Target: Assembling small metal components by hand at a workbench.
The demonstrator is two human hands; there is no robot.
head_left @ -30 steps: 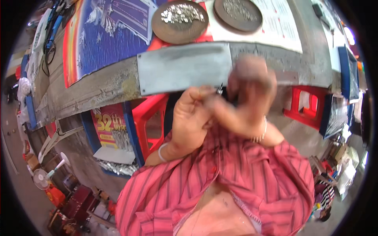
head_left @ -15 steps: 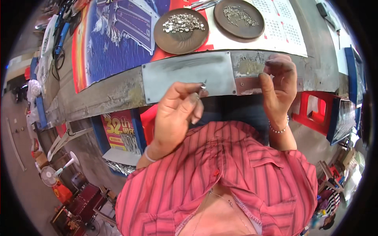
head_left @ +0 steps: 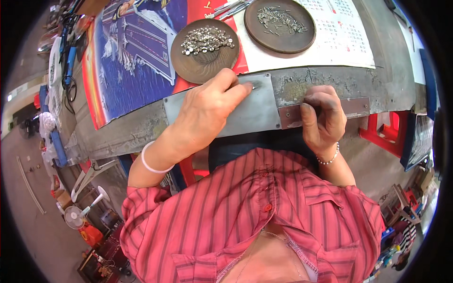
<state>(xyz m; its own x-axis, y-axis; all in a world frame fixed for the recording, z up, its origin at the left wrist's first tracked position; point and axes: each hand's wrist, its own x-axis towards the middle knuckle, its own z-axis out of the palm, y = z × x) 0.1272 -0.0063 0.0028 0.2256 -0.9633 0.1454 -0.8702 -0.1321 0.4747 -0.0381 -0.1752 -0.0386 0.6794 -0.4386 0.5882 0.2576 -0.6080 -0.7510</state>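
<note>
My left hand reaches over the pale metal plate at the table's front edge. Its thumb and fingers are closed in a pinch, and the bright tip of a small metal piece shows past the fingertips, at a dark smudge on the plate. The rest of that piece is hidden. My right hand hovers in front of the brown metal strip, thumb and fingers curled together; what it holds, if anything, is hidden. Beyond the left hand stands a brown dish with many small shiny round metal pieces.
A second brown dish holds thin metal pins. Metal tools lie between the dishes. Under them spreads a printed poster sheet. Cables and blue-handled tools lie at the left; a red stool stands at right below the table.
My left hand has moved away from me onto the metal plate and turned back-of-hand up, taking the small metal piece along. My right hand has lowered slightly toward me, fingers more closed.
</note>
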